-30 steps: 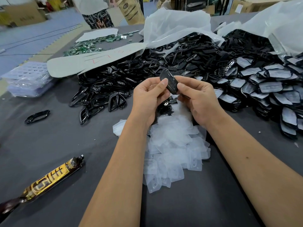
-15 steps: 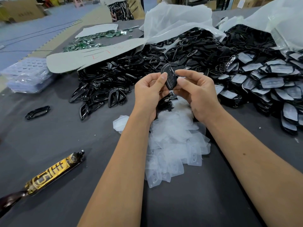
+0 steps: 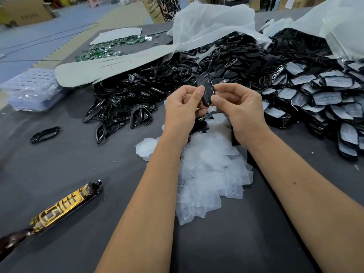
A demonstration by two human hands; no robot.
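Note:
A black key-fob shell (image 3: 205,87) stands nearly upright between my two hands, above the dark grey table (image 3: 59,166). My left hand (image 3: 182,111) pinches its left edge with thumb and curled fingers. My right hand (image 3: 239,109) pinches its right edge, thumb on the front. Under my hands lies a heap of translucent white pads (image 3: 208,166). The lower part of the shell is hidden behind my fingers.
A pile of black frames (image 3: 134,103) lies to the left, one stray frame (image 3: 45,134) apart from it. Black shells with film (image 3: 323,99) are heaped on the right. A gold-and-black tube (image 3: 59,210) lies near left. Green circuit boards (image 3: 106,49) and white bags (image 3: 212,22) sit farther back.
The shell has turned more upright between my fingers and my hands have shifted slightly. The camera view has moved a little closer.

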